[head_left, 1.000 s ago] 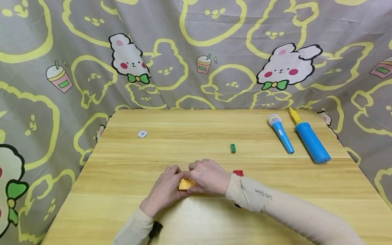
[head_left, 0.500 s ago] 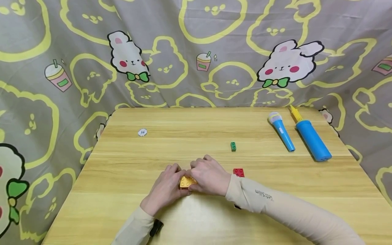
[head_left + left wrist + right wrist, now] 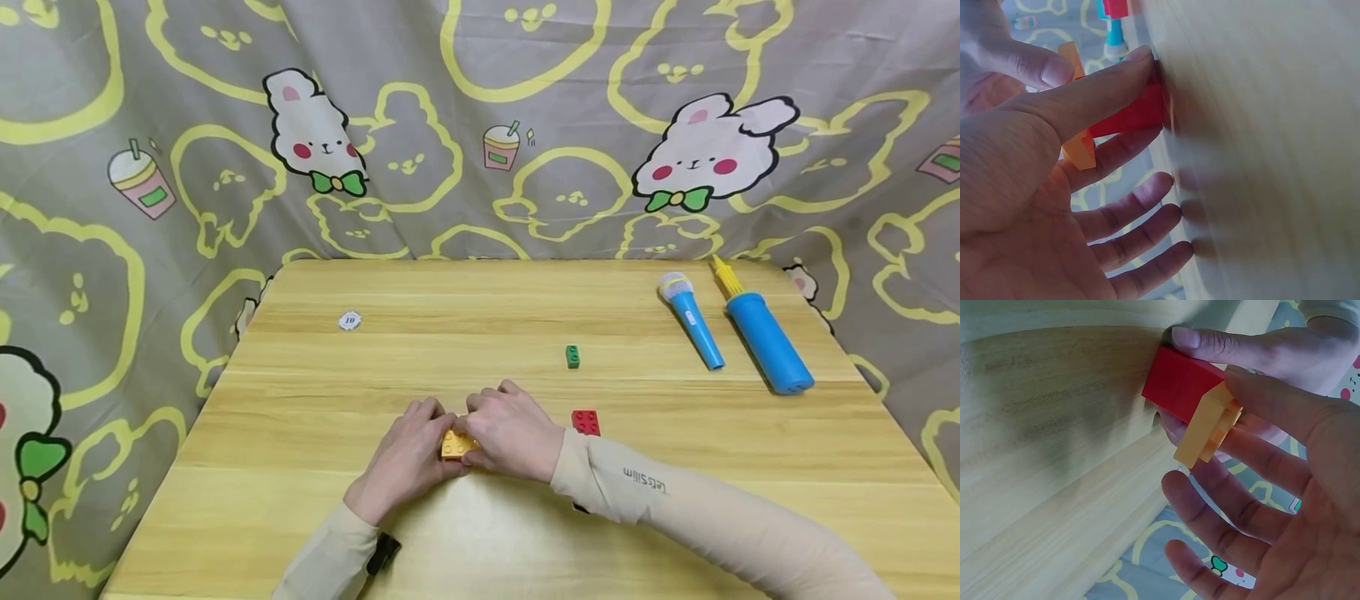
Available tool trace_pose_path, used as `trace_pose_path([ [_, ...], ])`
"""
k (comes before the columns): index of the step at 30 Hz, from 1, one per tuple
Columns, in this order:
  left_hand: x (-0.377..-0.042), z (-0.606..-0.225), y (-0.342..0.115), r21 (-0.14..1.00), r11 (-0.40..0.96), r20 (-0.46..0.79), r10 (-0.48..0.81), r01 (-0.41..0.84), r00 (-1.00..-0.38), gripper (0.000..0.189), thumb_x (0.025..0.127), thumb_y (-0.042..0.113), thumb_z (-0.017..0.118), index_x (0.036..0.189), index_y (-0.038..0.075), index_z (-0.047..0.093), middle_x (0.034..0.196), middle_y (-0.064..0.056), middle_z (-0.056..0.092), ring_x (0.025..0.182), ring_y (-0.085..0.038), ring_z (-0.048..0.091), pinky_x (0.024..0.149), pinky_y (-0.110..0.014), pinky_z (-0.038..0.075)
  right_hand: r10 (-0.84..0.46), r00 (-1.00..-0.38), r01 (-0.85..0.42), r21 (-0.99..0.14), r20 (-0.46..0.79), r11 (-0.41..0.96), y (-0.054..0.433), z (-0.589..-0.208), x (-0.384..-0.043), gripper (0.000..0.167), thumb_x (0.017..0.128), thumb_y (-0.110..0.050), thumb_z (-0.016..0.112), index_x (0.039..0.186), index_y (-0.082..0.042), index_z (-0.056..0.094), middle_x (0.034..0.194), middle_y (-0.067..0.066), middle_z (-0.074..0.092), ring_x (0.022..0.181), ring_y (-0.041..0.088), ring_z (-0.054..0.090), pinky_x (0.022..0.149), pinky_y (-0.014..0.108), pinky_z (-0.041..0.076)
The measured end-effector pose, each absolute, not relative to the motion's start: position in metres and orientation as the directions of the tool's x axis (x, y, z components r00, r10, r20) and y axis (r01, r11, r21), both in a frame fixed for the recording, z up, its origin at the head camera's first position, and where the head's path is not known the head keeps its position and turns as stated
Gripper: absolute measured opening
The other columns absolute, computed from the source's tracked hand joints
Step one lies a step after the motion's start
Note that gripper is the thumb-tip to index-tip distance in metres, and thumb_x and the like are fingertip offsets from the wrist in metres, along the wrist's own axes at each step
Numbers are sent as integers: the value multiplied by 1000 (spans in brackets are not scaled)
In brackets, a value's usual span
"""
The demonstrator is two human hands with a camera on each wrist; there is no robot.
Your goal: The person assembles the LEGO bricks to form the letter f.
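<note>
A yellow toy brick point(image 3: 453, 447) with studs sits on top of a red toy brick point(image 3: 1179, 384), overhanging its sides. My left hand point(image 3: 405, 454) holds the red brick low at the table between thumb and forefinger; its other fingers spread along the tabletop. From the right, my right hand point(image 3: 513, 433) pinches the yellow brick, thumb and forefinger at its edges in the right wrist view. Its remaining fingers are loosely bent. In the head view the hands hide the red brick beneath and part of the yellow one.
A loose red brick point(image 3: 585, 422) lies just beyond the right sleeve, with a small green brick point(image 3: 573, 357) farther back. A blue toy microphone point(image 3: 693, 321) and a blue pump point(image 3: 768, 342) with a yellow nozzle lie at the back right. A round chip point(image 3: 349, 321) marked 10 lies back left.
Both hands keep their hold on the bricks with hardly any motion. The head view has tilted slightly, so the whole scene sits a little higher in the frame.
</note>
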State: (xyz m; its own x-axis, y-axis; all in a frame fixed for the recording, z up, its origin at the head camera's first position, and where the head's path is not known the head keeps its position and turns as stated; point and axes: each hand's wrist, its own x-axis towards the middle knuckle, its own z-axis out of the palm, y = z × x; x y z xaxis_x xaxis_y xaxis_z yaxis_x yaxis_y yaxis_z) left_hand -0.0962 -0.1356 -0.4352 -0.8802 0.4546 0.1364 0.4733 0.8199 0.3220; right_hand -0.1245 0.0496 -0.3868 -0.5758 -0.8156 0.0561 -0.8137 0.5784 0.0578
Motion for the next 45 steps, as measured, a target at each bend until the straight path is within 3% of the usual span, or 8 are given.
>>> trace_pose_path([
  [14,-97,-433,-136,313,827,148,444,468,-884,46,71,41,88,99,10,69,96,-3,53,86,-22,48,67,-35,42,-805,-583,-810,-10,110,586,52,-396,-125,35,79,-51,79,102,-24,76,81,-6,53,72,13,48,67,31,37],
  [21,-95,-433,-136,322,820,138,453,473,-881,45,71,39,88,99,10,68,95,-2,51,85,-20,46,66,-33,40,-799,-573,-819,-123,183,560,73,-387,-137,55,80,-60,71,111,-15,74,94,0,66,82,17,62,72,37,48],
  [25,-95,-433,-136,323,824,126,451,467,-884,44,70,36,90,98,12,66,95,-1,50,85,-20,45,67,-33,40,-721,-663,-749,-155,202,645,99,-377,-163,53,79,-51,78,111,-9,73,97,5,68,76,19,63,64,36,51],
  [28,-94,-434,-136,329,824,119,447,460,-886,43,70,35,90,98,12,66,96,-1,50,86,-20,45,67,-34,40,-631,-765,-644,-166,126,747,123,-377,-183,50,77,-40,84,113,-9,71,96,6,67,70,19,61,58,35,50],
  [31,-93,-434,-136,336,825,115,443,455,-889,43,70,35,90,99,12,67,96,-1,50,86,-20,45,67,-34,40,-559,-827,-560,-163,52,813,144,-384,-200,51,74,-31,88,116,-8,69,94,7,65,70,20,60,56,37,49],
  [39,-93,-435,-134,350,820,115,442,453,-890,43,70,35,90,99,12,67,97,0,50,88,-21,45,69,-34,40,-493,-870,-489,-153,16,859,171,-401,-224,59,68,-23,92,118,-5,67,108,14,66,89,31,65,67,47,54],
  [45,-93,-433,-134,358,818,117,439,450,-891,43,69,34,91,99,12,67,97,0,50,88,-20,45,69,-34,40,-457,-890,-452,-169,10,876,177,-408,-230,49,70,-23,90,112,-7,70,98,7,70,84,25,64,65,46,52],
])
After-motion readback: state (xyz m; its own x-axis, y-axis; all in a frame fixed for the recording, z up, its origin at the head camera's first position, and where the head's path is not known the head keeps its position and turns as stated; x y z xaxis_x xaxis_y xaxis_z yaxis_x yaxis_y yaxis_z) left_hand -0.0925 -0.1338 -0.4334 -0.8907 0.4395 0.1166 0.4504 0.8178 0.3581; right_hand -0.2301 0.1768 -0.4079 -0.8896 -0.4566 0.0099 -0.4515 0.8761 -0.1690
